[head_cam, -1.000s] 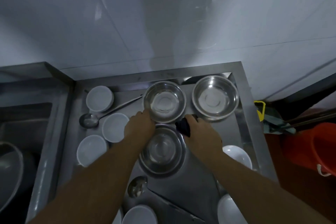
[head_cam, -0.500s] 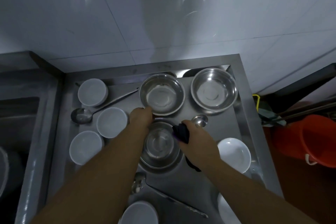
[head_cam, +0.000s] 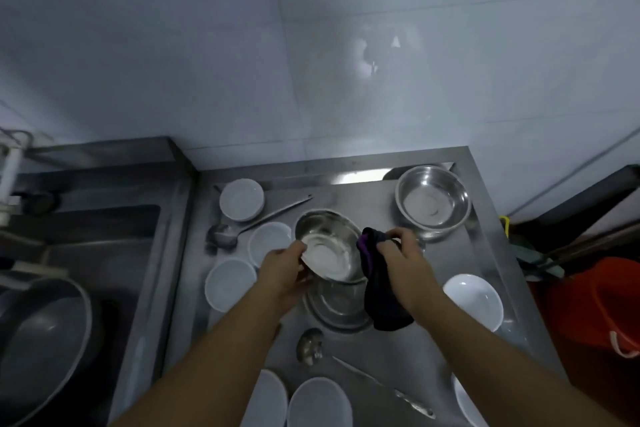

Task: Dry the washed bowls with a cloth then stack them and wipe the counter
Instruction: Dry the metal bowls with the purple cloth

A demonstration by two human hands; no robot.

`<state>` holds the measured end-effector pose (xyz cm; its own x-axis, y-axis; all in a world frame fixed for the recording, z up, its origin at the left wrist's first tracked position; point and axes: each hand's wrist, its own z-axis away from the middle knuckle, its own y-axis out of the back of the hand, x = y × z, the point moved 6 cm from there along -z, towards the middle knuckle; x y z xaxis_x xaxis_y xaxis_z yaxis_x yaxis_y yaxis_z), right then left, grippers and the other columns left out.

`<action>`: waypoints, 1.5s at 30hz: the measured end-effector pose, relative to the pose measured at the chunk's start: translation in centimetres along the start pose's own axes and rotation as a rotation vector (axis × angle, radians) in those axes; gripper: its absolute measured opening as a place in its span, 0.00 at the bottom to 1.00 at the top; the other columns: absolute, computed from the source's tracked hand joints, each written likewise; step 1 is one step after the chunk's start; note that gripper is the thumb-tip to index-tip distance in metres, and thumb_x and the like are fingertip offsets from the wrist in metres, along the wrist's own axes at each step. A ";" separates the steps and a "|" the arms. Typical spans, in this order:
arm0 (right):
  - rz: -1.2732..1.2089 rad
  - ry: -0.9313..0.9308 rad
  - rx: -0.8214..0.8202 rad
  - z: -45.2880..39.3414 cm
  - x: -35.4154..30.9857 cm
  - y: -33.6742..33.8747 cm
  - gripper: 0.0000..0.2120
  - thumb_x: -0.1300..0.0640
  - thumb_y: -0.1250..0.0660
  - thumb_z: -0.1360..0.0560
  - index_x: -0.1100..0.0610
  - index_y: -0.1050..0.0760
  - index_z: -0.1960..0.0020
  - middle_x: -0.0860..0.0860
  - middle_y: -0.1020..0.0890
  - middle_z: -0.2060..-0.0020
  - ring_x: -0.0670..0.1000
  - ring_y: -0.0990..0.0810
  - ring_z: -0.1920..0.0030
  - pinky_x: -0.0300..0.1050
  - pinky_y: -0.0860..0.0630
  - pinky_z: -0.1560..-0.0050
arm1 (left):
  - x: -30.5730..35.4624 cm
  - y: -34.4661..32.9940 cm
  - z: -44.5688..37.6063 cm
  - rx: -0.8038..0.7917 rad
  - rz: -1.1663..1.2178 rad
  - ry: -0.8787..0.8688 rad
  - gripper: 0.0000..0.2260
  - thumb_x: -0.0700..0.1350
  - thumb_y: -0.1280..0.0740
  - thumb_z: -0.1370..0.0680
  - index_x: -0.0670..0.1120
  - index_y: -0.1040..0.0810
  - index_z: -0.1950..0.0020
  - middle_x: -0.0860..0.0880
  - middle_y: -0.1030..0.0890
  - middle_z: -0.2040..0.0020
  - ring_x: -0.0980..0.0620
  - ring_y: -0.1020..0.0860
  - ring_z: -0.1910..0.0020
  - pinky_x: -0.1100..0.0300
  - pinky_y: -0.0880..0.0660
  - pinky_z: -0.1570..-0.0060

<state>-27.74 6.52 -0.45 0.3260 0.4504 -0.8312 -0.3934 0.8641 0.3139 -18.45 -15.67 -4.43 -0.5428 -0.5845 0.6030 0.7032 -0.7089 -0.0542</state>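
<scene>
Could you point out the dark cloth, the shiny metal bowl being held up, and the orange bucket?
Dark purple-edged cloth (head_cam: 381,288), head view: middle of the hanging fabric.
Tilted shiny steel bowl (head_cam: 329,253), head view: its inner bottom.
Orange plastic bucket (head_cam: 588,302), head view: its outer wall.

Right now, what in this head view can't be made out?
- Steel bowl on the counter: mostly hidden by the lifted steel bowl and dark cloth.
- White bowls at the bottom: cut off by the frame edge.
- Wetness on the bowls: too dim and blurred.
- Left hand fingers beneath the bowl: hidden.
</scene>
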 end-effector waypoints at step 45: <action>0.295 0.561 -0.047 15.5 -14.0 -2.9 0.17 0.50 0.30 0.21 0.36 0.21 0.34 0.38 0.14 0.46 0.39 0.18 0.45 0.41 0.21 0.40 | 3.9 2.7 20.4 -0.708 -0.018 -0.391 0.29 0.41 0.27 0.19 0.64 0.30 0.23 0.44 0.17 0.32 0.40 0.18 0.33 0.40 0.17 0.43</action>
<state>-17.86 1.15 17.40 -0.2969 0.4706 -0.8309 -0.4391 0.7054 0.5564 -9.28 -11.79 14.04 -0.2591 -0.4828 0.8365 0.1667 -0.8755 -0.4536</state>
